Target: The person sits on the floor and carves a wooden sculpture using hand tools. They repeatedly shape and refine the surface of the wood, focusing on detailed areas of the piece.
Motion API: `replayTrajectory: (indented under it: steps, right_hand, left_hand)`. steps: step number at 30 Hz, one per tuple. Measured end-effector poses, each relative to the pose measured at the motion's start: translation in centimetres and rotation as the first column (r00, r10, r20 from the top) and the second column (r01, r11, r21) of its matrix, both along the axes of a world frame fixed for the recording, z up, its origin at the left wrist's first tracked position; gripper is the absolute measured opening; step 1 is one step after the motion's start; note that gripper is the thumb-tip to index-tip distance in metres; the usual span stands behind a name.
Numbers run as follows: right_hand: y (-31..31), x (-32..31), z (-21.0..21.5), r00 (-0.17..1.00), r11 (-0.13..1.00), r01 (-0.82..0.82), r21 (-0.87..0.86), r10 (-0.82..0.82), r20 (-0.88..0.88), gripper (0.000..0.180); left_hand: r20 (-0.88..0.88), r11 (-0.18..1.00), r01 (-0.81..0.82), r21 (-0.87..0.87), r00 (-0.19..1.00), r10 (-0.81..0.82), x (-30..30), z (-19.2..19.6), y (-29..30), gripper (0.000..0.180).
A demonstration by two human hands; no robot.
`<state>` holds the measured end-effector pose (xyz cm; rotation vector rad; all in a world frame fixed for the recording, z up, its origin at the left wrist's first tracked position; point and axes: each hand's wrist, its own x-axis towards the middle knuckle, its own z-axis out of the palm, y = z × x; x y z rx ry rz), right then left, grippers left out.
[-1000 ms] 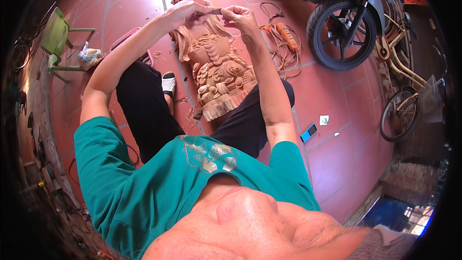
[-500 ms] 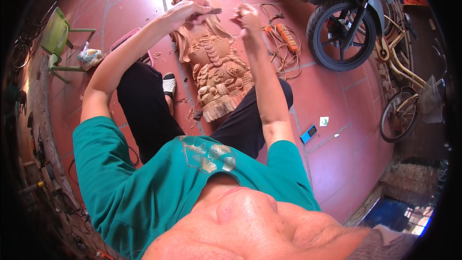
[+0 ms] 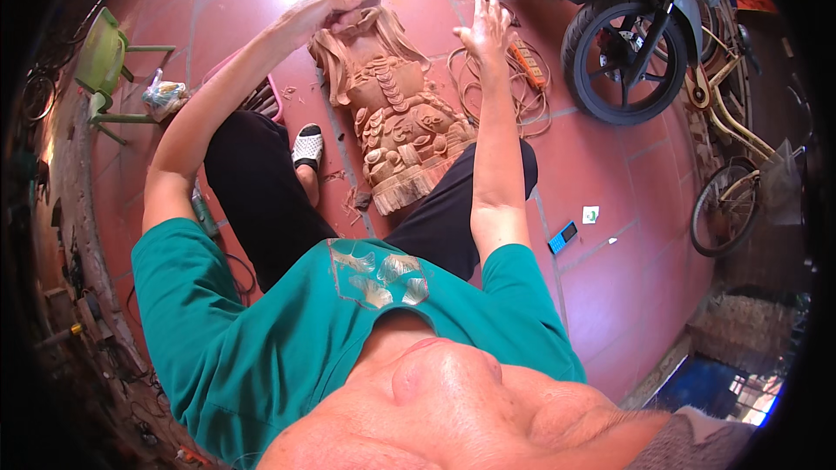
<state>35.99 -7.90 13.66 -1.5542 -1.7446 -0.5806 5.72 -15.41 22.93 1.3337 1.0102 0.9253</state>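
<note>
A carved wooden figure [image 3: 396, 117] with draped robes and raised ornament lies on the floor between my legs. Over its upper end, my left hand [image 3: 335, 9] is bent with its fingers closed around a small flat brown piece [image 3: 370, 2], whose exact kind I cannot make out. The hand covers much of the figure's far end. My right hand [image 3: 488, 28] is raised to the right of the carving, fingers spread and holding nothing. It is nearest to a coiled cable [image 3: 466, 78].
An orange power strip [image 3: 528, 64] lies by the cable, with a motorbike wheel [image 3: 623, 57] beyond. At left are a green chair [image 3: 100, 57], a plastic bag [image 3: 164, 96] and a pink rack [image 3: 277, 104]. A blue phone [image 3: 562, 238] lies at right. Wood shavings dot the tiles.
My right hand has gone from curled to spread and moved to the right and slightly up. The left hand, still closed on the brown piece, has shifted a little left and up.
</note>
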Motion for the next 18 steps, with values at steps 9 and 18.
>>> replayTrajectory:
  steps: [9,18]
  right_hand:
    - [-0.9,-1.0,1.7,0.826,0.864,-0.358,-0.353,0.117,-0.552,0.017]
    - [-0.9,-6.6,-11.1,0.843,0.666,-0.522,-0.533,0.306,-0.443,0.035]
  left_hand:
    - [-0.025,0.997,-0.003,0.075,1.000,0.005,-0.4,-1.5,1.1,0.025]
    - [-0.132,0.983,-0.145,0.112,0.978,0.159,-3.0,-2.5,2.7,0.024]
